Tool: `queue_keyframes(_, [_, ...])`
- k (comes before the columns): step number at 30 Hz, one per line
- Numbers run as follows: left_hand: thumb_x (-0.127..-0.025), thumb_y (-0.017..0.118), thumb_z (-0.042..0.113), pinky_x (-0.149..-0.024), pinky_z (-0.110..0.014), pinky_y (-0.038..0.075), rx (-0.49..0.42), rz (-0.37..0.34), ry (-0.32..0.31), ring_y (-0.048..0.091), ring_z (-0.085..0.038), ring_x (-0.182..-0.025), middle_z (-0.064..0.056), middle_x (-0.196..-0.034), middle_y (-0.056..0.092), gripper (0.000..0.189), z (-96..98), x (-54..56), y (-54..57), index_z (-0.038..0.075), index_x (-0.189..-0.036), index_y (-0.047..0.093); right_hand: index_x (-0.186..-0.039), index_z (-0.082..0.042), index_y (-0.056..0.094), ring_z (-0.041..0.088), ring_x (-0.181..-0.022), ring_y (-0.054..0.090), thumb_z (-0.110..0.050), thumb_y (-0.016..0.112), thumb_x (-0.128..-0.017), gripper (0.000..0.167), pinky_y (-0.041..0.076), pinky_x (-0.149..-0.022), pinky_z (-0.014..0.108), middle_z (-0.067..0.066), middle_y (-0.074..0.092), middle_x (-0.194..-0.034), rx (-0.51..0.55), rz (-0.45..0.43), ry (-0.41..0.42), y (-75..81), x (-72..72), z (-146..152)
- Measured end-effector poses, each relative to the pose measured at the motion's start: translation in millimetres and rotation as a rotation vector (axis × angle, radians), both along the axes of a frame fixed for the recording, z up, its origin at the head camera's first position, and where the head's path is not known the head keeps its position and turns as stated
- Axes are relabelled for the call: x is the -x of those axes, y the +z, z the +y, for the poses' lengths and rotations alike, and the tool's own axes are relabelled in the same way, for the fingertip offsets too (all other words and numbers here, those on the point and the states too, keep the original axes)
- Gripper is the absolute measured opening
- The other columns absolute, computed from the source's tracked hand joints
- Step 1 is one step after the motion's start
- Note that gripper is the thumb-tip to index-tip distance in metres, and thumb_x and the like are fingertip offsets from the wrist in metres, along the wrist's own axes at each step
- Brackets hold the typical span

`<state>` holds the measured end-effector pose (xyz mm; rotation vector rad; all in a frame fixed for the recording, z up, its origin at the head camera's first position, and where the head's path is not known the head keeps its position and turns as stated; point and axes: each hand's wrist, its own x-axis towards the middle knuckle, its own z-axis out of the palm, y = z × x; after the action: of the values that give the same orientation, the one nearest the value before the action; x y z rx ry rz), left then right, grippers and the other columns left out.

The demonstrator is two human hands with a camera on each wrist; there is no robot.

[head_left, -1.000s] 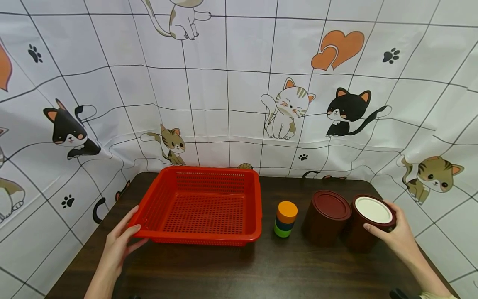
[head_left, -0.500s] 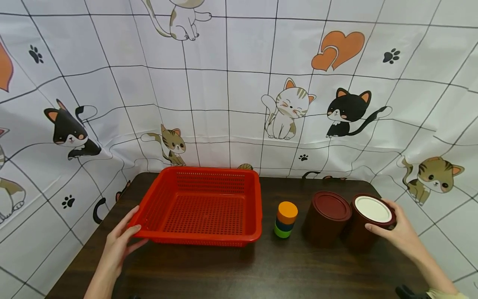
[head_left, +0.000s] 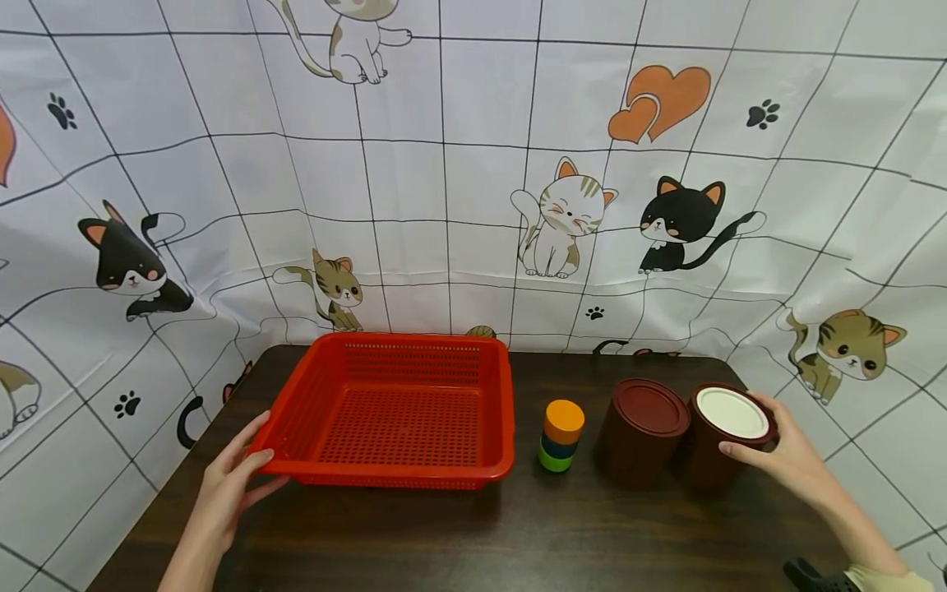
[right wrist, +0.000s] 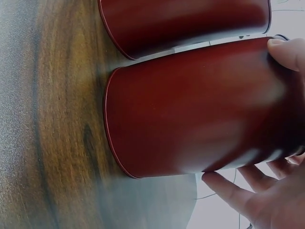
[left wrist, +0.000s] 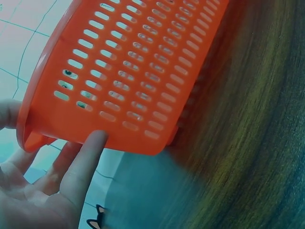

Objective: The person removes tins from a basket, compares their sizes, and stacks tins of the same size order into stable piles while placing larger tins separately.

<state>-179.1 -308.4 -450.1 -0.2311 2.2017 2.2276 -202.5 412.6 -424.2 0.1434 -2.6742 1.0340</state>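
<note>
My left hand (head_left: pixel 225 489) holds the near left corner of a red plastic basket (head_left: pixel 385 474), thumb over the rim. In the left wrist view, a finger of that hand touches the basket's slotted outer wall (left wrist: pixel 119 86). At the right of the table, my right hand (head_left: pixel 792 456) grips the upper part of a dark red canister (head_left: pixel 703 464) with a white disc on its top (head_left: pixel 732 413). In the right wrist view, the thumb lies on one side of this canister (right wrist: pixel 190 109) and the fingers reach round the other. The canister stands upright on the table.
A second dark red canister (head_left: pixel 651 408) with a red lid stands just left of the gripped one. Between it and the basket is a small stack of orange, dark blue and green round pieces (head_left: pixel 562 432). A cat-patterned sheet (head_left: pixel 473 189) hangs behind the dark wooden table (head_left: pixel 444 543).
The head view has shifted slightly, so everything appears a little further left. Both hands keep their hold, and the basket and canisters stay in place.
</note>
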Motion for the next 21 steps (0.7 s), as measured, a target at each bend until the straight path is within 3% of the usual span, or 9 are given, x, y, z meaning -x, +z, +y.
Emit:
queue_keyframes(14, [-0.102,0.054,0.020,-0.079,-0.032,0.061,0.048,0.003,-0.010,0.063,0.002,-0.096,0.021,-0.111,0.053,0.062,-0.8,0.9,5.0,0.024,-0.157,0.025,-0.152,0.003,0.021,-0.024,-0.099,0.029,-0.019,0.079,-0.082,0.093,0.033,-0.071,0.007,0.028,0.041,-0.137,-0.036,-0.026,0.043,6.7,3.3,4.3])
queue_keyframes(21, [-0.103,0.053,0.023,-0.083,-0.036,0.061,0.088,0.015,-0.058,0.062,0.002,-0.098,0.014,-0.118,0.048,0.063,-4.2,1.9,4.5,0.025,-0.158,0.022,-0.154,0.000,0.020,-0.023,-0.094,0.031,-0.023,0.078,-0.083,0.094,0.037,-0.068,0.011,0.030,0.041,-0.137,-0.079,-0.069,0.046,9.4,2.9,5.8])
